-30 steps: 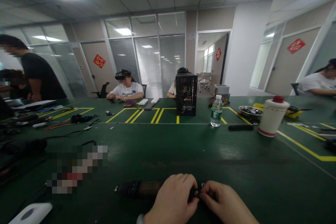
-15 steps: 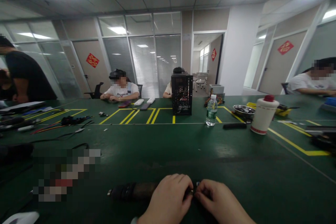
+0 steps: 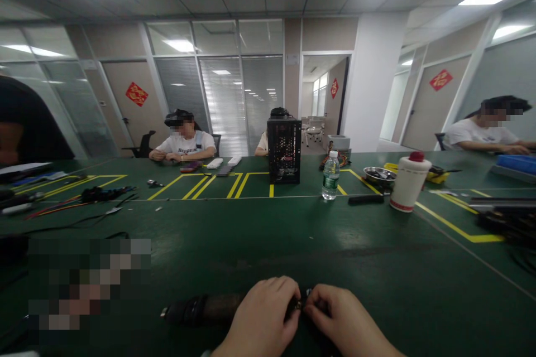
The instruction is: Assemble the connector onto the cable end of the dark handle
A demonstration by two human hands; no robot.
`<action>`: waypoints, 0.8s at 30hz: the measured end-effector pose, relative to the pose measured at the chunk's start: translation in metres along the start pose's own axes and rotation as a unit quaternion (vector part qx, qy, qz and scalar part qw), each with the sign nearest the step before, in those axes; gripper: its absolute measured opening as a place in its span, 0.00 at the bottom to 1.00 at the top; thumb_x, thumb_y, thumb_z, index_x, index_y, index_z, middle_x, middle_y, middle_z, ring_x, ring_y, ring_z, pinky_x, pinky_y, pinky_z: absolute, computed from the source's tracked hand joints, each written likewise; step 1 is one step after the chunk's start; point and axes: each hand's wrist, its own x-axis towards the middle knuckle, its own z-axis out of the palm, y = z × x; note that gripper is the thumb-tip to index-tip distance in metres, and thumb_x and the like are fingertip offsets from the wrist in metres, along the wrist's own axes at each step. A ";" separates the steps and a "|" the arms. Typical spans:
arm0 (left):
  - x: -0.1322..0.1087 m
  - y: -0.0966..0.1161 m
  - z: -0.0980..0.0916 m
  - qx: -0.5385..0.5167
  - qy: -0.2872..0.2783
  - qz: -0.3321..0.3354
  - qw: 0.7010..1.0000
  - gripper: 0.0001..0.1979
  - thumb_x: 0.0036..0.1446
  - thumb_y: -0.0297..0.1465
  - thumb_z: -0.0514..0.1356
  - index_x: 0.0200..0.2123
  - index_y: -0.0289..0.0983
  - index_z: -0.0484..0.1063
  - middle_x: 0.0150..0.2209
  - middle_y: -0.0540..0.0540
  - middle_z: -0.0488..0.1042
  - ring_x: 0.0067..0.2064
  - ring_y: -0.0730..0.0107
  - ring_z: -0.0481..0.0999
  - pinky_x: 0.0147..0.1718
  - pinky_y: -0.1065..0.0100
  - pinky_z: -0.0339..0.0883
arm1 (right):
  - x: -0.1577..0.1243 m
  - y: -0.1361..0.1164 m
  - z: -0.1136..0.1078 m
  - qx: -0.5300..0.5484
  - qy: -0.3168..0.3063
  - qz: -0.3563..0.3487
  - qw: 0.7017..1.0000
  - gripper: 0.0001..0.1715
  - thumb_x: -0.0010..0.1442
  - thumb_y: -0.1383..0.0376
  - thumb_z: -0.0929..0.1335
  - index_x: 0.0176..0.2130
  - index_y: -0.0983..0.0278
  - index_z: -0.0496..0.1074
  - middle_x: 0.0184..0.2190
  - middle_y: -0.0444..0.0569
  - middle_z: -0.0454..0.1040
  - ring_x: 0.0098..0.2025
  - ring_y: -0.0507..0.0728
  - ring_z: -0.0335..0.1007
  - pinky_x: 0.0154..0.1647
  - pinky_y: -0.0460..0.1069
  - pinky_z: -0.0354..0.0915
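Observation:
A dark cylindrical tool (image 3: 201,309) lies lengthwise near the front edge of the green table (image 3: 293,240). My left hand (image 3: 262,321) is wrapped round its right end, fingers curled. My right hand (image 3: 341,321) meets it from the right, fingers pinched on a small dark part (image 3: 302,302) at the tool's tip. What the fingertips hold is mostly hidden. Both hands touch each other at the tip.
On the table stand a black mesh case (image 3: 284,150), a water bottle (image 3: 330,175), a white jar with a red cap (image 3: 407,181), a metal bowl (image 3: 379,174) and cables (image 3: 79,201) at left. Several people sit at the far and right sides.
The view has swung to the right, so everything has slid left in the picture. My hands stay together on the tool's end, with little movement of their own.

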 end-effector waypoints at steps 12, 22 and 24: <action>0.001 0.001 -0.002 0.021 -0.014 0.006 1.000 0.08 0.56 0.26 0.59 0.40 0.42 0.69 0.41 0.51 0.73 0.43 0.62 0.71 0.42 0.64 0.61 | 0.003 0.007 0.004 0.000 -0.007 -0.003 1.000 0.07 0.60 0.68 0.68 0.34 0.61 0.78 0.28 0.42 0.78 0.30 0.53 0.72 0.28 0.43 0.59; 0.001 -0.003 0.001 0.005 0.000 0.012 1.000 0.08 0.56 0.26 0.60 0.40 0.42 0.69 0.40 0.52 0.73 0.42 0.62 0.71 0.41 0.63 0.59 | 0.003 0.008 0.004 0.014 -0.002 -0.016 1.000 0.07 0.60 0.69 0.68 0.33 0.62 0.78 0.28 0.42 0.78 0.30 0.54 0.73 0.29 0.42 0.60; 0.001 -0.003 0.002 0.006 0.000 0.011 1.000 0.08 0.56 0.26 0.60 0.40 0.42 0.69 0.40 0.52 0.73 0.42 0.62 0.71 0.41 0.63 0.59 | 0.003 0.008 0.003 0.021 -0.004 -0.018 1.000 0.07 0.60 0.68 0.68 0.33 0.62 0.78 0.28 0.42 0.78 0.31 0.54 0.73 0.29 0.42 0.61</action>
